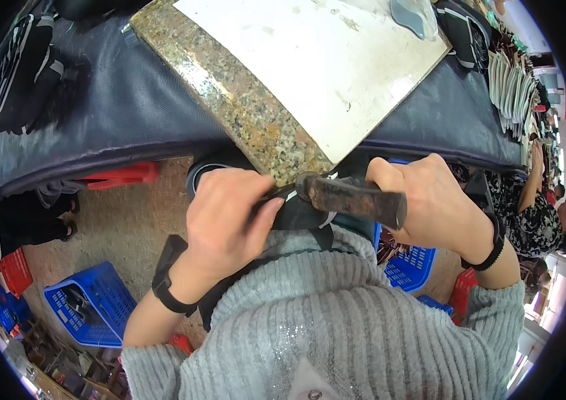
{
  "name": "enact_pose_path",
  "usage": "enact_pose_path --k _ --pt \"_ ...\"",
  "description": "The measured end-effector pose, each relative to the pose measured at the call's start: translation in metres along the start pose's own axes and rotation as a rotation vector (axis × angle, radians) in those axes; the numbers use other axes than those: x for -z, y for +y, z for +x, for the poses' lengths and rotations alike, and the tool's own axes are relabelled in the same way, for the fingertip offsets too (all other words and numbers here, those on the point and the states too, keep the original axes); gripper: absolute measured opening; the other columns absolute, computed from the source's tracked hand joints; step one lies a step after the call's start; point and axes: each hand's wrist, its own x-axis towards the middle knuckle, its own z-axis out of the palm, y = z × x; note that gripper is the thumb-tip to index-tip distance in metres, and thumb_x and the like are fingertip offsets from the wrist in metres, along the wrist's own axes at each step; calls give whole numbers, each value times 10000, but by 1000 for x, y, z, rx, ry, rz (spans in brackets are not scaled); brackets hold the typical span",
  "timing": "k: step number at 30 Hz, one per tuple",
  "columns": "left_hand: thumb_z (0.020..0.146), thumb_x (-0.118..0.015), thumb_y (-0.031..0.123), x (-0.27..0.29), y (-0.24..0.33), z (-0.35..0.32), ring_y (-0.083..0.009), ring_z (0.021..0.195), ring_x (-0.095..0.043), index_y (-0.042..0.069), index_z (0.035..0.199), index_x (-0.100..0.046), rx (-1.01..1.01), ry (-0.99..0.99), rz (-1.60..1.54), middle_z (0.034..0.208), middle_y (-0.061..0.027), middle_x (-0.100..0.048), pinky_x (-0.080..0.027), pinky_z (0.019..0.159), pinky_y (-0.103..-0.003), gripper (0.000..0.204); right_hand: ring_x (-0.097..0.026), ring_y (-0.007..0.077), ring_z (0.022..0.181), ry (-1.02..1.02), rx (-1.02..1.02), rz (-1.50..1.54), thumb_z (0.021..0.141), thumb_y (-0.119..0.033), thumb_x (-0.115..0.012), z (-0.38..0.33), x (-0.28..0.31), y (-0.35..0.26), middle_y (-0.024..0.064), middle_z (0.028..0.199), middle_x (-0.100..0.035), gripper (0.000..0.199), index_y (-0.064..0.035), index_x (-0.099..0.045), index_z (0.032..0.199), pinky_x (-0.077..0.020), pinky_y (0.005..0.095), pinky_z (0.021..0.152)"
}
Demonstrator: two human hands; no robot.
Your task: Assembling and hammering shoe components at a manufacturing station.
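Near the centre, the left hand (226, 210) sits at nine o'clock, its back turned up and its fingers curled under. The thumb slants up toward one o'clock and closes against the bent fingers, pinching the edge of a black piece (296, 215) with pale trim. That piece lies in the middle, between the two hands, just below the nearest corner of the stone slab (249, 110).

The right hand (426, 197) is at three o'clock, closed around a hammer (356, 200); the metal head hides much of the grip, so how each finger wraps cannot be told. The knuckles face up toward twelve o'clock. The hammer's dark, worn head points toward nine o'clock, its round end beside the slab's corner and over the black piece.

The left forearm comes in from between seven and eight o'clock, the right from about four o'clock, both bent inward, each with a black strap at the wrist.

The slab, with a white sheet (323, 87) on it, reaches toward twelve o'clock across the dark blue tabletop (143, 93). A black shoe (36, 87) rests at ten o'clock.
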Motion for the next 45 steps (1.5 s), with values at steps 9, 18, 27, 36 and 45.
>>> enact_pose_path --k 9,18,27,36,45 --pt "690 -723 -77 -5 5 5 -259 686 -603 10 889 -661 -6 -44 17 824 -115 -616 -480 586 -305 226 -559 293 472 44 -3 -2 824 -365 -686 -4 6 5 92 547 -521 391 -42 -470 774 -423 358 433" --pt "628 -694 -10 5 -13 12 -240 800 -574 -14 927 -671 -298 -139 180 905 -85 -601 -470 670 -335 299 -556 302 520 -46 -61 10 762 -236 -654 -11 1 8 81 574 -515 263 -63 -472 839 -393 387 463" --pt "630 -644 67 10 -17 14 -231 843 -573 -53 930 -660 -434 -217 222 932 -98 -590 -484 711 -335 323 -565 296 491 -51 24 28 798 -366 -702 1 9 12 96 546 -517 394 -36 -486 804 -417 357 446" --pt "632 -639 74 13 -14 17 -224 843 -569 -52 935 -661 -425 -216 221 927 -94 -583 -474 688 -331 329 -567 295 498 -40 22 26 837 -370 -660 4 10 12 90 559 -523 376 -42 -479 803 -420 361 452" --pt "613 -641 67 12 -16 10 -231 825 -579 -46 919 -655 -402 -169 207 904 -103 -593 -481 685 -335 327 -576 314 495 41 40 106 850 -363 -641 5 8 15 107 533 -505 373 -24 -489 838 -421 372 449"
